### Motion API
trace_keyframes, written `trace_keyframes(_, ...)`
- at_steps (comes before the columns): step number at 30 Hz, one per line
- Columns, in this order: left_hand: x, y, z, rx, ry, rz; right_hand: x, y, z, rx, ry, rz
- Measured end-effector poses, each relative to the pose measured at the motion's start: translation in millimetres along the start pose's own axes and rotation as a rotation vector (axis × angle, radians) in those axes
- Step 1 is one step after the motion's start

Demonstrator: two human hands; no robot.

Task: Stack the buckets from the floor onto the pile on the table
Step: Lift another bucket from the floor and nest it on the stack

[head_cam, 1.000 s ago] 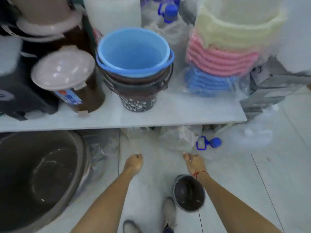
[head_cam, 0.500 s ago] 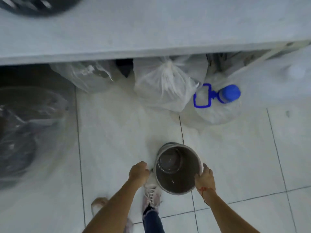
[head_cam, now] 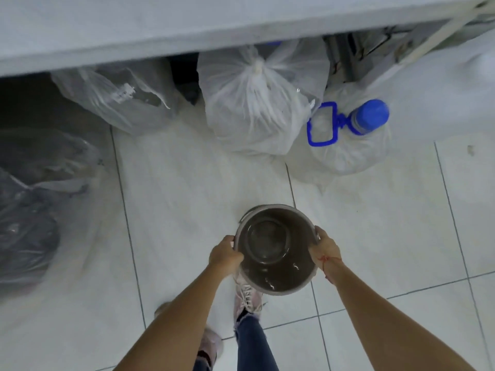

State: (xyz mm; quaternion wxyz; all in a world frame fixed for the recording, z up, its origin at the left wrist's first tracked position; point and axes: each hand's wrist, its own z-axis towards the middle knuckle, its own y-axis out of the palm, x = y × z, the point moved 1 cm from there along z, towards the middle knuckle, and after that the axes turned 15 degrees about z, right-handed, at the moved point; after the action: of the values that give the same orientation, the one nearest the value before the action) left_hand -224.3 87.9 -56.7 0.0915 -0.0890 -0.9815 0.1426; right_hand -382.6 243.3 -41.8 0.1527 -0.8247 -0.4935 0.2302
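Observation:
A dark brown bucket with a pale rim stands open side up over the white floor tiles, just ahead of my feet. My left hand grips its rim on the left side. On the rim's right side my right hand is closed, a red string around its wrist. The table runs across the top of the view as a pale slab. The pile of buckets on it is out of view.
Under the table edge lie two clear plastic bags and a large water bottle with a blue cap and handle. A dark basin wrapped in plastic fills the left side. My shoes are below the bucket.
My view dropped from the table top to the floor. Both hands came down to the bucket; the right touched the rim first, and the left has now closed on the other side.

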Motion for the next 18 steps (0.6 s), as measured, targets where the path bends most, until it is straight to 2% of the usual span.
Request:
trace_keyframes(3, -6, -40, -56, 0.097, 0.037, -0.021, -21, -10, -56, 0.040, -0.083, 0.004)
trace_keyframes(8, -26, -119, -186, 0.251, 0.082, -0.215, -67, -30, -186, 0.056, -0.193, 0.075)
trace_keyframes(12, -57, -177, -310, 0.393, 0.204, -0.306, -112, -57, -318, 0.075, -0.404, 0.036)
trace_keyframes(18, -82, -251, -432, 0.499, 0.362, -0.409, -180, -91, -446, 0.145, -0.673, -0.055)
